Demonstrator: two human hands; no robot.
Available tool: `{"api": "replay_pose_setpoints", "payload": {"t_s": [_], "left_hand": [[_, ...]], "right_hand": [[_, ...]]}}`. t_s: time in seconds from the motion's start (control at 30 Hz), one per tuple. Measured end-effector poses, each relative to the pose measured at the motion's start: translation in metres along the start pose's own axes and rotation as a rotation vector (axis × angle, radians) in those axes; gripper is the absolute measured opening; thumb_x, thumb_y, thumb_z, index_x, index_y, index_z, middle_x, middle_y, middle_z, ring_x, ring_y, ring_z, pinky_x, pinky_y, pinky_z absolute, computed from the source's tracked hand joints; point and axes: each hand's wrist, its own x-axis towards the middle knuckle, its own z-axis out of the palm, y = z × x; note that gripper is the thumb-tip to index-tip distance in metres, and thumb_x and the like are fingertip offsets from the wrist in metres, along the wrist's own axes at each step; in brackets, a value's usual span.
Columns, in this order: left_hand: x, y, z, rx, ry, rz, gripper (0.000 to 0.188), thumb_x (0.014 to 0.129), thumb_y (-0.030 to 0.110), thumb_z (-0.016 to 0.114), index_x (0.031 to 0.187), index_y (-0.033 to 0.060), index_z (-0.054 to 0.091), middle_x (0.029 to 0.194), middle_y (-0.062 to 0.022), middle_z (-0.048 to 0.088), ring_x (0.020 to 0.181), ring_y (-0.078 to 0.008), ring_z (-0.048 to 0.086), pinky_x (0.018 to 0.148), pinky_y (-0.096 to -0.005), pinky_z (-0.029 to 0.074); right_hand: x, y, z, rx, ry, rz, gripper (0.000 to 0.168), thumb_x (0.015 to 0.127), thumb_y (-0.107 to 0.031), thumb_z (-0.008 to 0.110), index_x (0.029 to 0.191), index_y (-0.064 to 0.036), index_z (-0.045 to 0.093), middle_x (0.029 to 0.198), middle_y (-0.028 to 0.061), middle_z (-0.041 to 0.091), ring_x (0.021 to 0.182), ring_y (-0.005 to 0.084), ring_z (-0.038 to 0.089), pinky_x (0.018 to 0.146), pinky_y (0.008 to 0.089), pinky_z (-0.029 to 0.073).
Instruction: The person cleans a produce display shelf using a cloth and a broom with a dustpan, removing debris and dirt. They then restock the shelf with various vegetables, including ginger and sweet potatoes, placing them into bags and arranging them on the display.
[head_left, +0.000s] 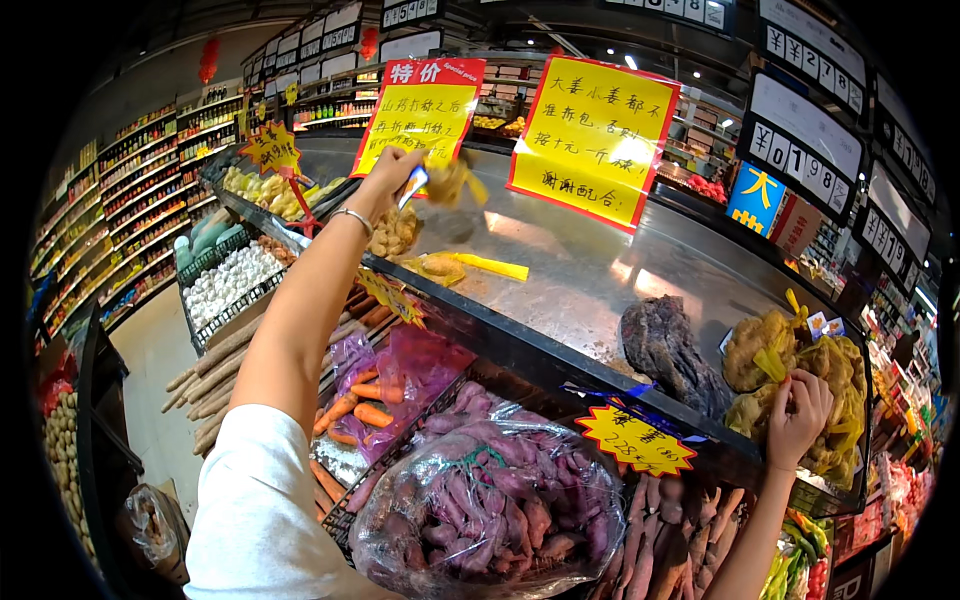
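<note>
My left hand (391, 178) is raised over the metal display counter (525, 202), closed on the neck of a yellow net bag of ginger (448, 181). That bag is blurred, and a white and blue tag sticks out by my fingers. Below it lie loose-looking ginger (394, 231) and another netted piece (439, 267) with a long yellow tail. At the counter's right end my right hand (804, 416) rests over several netted ginger bags (829, 367). Its thumb and fingertips meet at a bag's yellow tail (770, 363); the exact grip is partly hidden.
Dark, rough roots (671, 352) lie left of the ginger pile. Two yellow handwritten signs (592, 142) stand at the counter's back. Below its front edge are bagged purple sweet potatoes (510, 495), carrots (375, 401) and long yams (217, 375). Garlic (231, 283) fills a crate at left.
</note>
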Motion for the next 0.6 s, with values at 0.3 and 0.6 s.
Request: {"api": "replay_pose_setpoints", "payload": {"t_s": [0.3, 0.6], "left_hand": [[-0.051, 0.063, 0.2, -0.537, -0.502, -0.058, 0.025, 0.092, 0.004, 0.033, 0.113, -0.0077, 0.04, 0.111, -0.0205, 0.05, 0.091, -0.0311, 0.059, 0.072, -0.0309, 0.058], [-0.164, 0.059, 0.37, -0.261, -0.996, 0.042, 0.059, 0.083, 0.035, 0.059, 0.124, 0.0094, 0.026, 0.117, -0.021, 0.044, 0.102, -0.0273, 0.053, 0.074, -0.0368, 0.051]], "right_hand": [[-0.001, 0.004, 0.004, 0.0, 0.04, 0.037, 0.009, 0.07, -0.003, 0.061, 0.064, -0.001, 0.054, 0.074, 0.0076, 0.057, 0.074, 0.0262, 0.051, 0.072, 0.035, 0.04], [-0.001, 0.006, 0.001, 0.032, 0.039, 0.04, 0.011, 0.071, -0.005, 0.061, 0.064, -0.001, 0.054, 0.073, 0.0074, 0.057, 0.072, 0.0261, 0.051, 0.072, 0.0354, 0.04]]}}
